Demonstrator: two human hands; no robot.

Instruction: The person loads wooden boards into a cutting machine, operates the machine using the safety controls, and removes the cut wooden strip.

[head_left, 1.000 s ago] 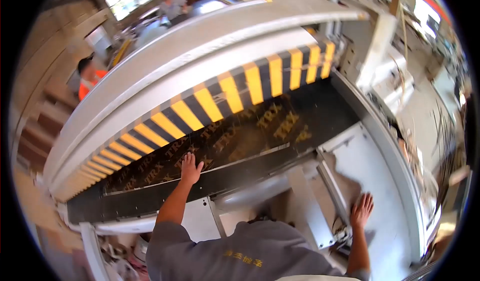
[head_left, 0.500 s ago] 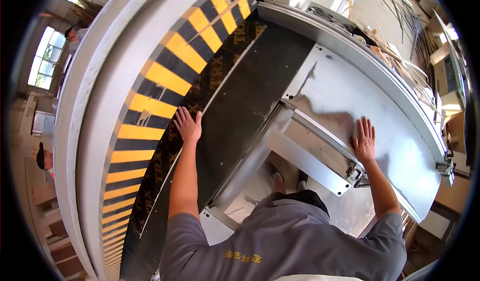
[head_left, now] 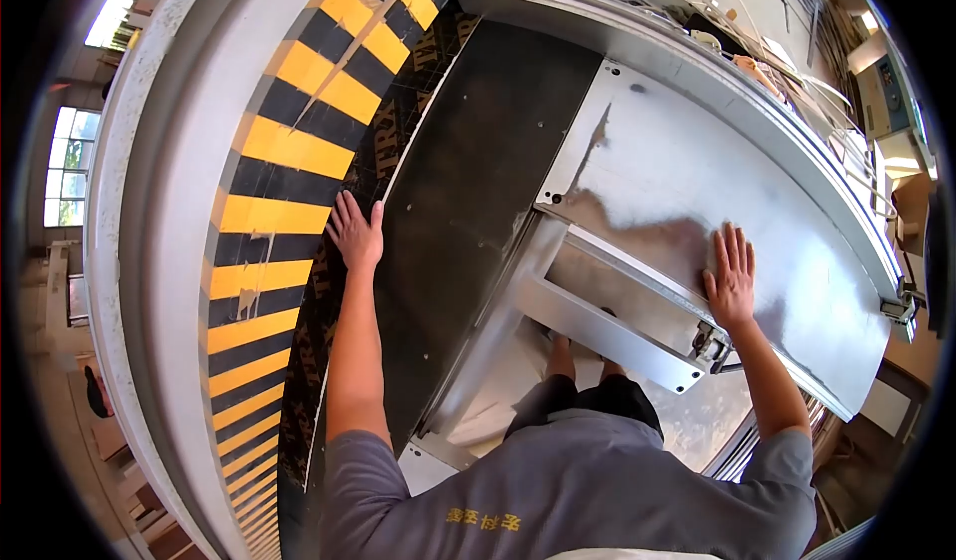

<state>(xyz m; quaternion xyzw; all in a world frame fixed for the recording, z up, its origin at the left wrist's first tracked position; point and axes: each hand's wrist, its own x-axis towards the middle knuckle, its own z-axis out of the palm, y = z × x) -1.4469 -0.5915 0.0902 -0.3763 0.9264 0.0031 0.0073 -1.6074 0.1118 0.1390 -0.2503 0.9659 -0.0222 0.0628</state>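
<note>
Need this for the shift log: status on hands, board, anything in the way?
Left hand open on dark TRX-printed board. Right hand open on silvery metal tabletop. Board partly hidden by yellow-and-black striped beam, close to left hand.

we wear a dark grey short-sleeved shirt (head_left: 607, 480), its cloth soft and matte with faint creases across the chest. our left sleeve (head_left: 363, 470) and right sleeve (head_left: 783, 468) are the same plain grey, loose and ending above the elbow. on the left side of the chest we carry a short row of yellow characters (head_left: 484, 518), upside down from where we look. a pale strip (head_left: 632, 554) shows at the neck, too cut off to identify. below the shirt hem we have black shorts (head_left: 609, 401) and dark footwear (head_left: 608, 312), mostly hidden. our left hand (head_left: 357, 236) and right hand (head_left: 733, 279) are bare, as are both forearms
</note>
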